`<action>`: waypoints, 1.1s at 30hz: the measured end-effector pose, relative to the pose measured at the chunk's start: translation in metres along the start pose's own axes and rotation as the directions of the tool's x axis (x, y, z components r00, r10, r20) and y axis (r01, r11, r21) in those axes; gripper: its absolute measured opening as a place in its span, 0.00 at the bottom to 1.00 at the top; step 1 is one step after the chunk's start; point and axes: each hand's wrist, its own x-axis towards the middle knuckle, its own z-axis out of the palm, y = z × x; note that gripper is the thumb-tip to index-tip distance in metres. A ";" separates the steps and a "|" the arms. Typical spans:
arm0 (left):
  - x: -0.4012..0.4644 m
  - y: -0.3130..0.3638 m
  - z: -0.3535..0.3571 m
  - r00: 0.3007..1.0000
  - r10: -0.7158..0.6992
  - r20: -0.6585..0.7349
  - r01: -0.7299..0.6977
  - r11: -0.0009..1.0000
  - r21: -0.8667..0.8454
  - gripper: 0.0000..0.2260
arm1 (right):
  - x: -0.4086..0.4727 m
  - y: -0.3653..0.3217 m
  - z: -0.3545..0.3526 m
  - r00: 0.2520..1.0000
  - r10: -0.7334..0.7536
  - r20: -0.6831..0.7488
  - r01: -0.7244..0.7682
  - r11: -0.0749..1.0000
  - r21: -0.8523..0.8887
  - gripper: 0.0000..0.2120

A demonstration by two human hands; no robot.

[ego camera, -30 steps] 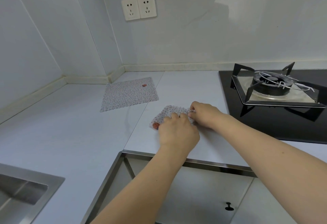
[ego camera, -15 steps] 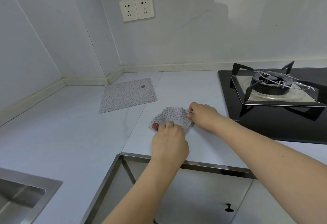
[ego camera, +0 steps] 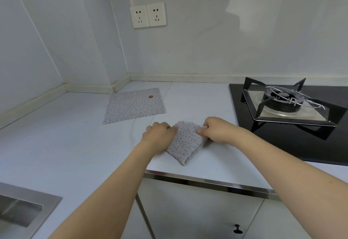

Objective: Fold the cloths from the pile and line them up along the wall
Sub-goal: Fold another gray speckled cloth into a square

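A small folded cloth (ego camera: 185, 142), white with little dark dots, lies on the counter near its front edge, one corner pointing toward me. My left hand (ego camera: 159, 136) grips its left side with curled fingers. My right hand (ego camera: 214, 130) pinches its right corner between thumb and fingers. A second dotted cloth (ego camera: 133, 105) lies spread flat farther back, close to the corner of the wall, with a small red mark near its far edge.
A black gas hob (ego camera: 290, 106) with a burner grate fills the counter's right side. A steel sink (ego camera: 20, 210) sits at the lower left. Twin wall sockets (ego camera: 148, 16) hang above the corner. Cabinet doors (ego camera: 197, 214) are below the counter edge.
The cloth has been folded over and turned, its red mark no longer showing. My left hand moved from the cloth's near side to its left edge. My right hand kept its hold.
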 end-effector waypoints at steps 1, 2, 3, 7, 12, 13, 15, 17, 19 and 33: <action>0.000 0.001 -0.001 0.999 -0.016 0.039 0.021 0.992 -0.124 0.26 | -0.006 0.001 -0.002 0.999 -0.032 -0.015 0.034 0.981 0.193 0.10; -0.003 0.003 -0.002 0.997 -0.036 0.072 0.053 0.964 -0.259 0.30 | -0.013 0.000 -0.006 0.997 -0.060 -0.043 0.071 0.932 0.355 0.07; -0.004 0.004 -0.001 0.995 -0.035 0.097 0.070 0.920 -0.386 0.35 | -0.020 -0.001 -0.010 0.993 -0.090 -0.072 0.113 0.883 0.456 0.07; -0.026 0.022 -0.001 0.991 0.055 0.126 0.058 0.662 -0.747 0.37 | -0.051 -0.011 -0.038 0.968 -0.205 -0.145 0.251 0.775 0.580 0.08; -0.048 0.059 0.000 0.991 0.132 0.022 -0.046 0.485 -0.873 0.21 | -0.076 -0.011 -0.067 0.967 -0.136 -0.217 0.250 0.687 0.683 0.13; -0.046 0.065 0.002 0.992 0.125 -0.023 -0.080 0.470 -0.879 0.19 | -0.073 -0.007 -0.069 0.973 -0.076 -0.219 0.215 0.644 0.734 0.13; -0.042 0.078 0.003 0.989 0.115 -0.094 -0.138 0.464 -0.875 0.15 | -0.062 0.002 -0.068 0.983 0.065 -0.170 0.111 0.527 0.843 0.12; -0.029 0.088 0.006 0.975 0.111 -0.192 -0.222 0.494 -0.840 0.15 | -0.041 0.013 -0.062 0.988 0.154 -0.033 -0.028 0.383 0.923 0.14; -0.004 0.090 0.012 0.953 0.101 -0.285 -0.290 0.576 -0.764 0.17 | -0.014 0.020 -0.051 0.976 0.174 0.128 -0.167 0.231 0.958 0.22; 0.036 0.191 -0.064 0.995 -0.039 -0.088 -0.027 0.765 -0.644 0.18 | 0.005 -0.032 -0.150 0.796 0.448 -0.407 -0.118 0.774 0.622 0.17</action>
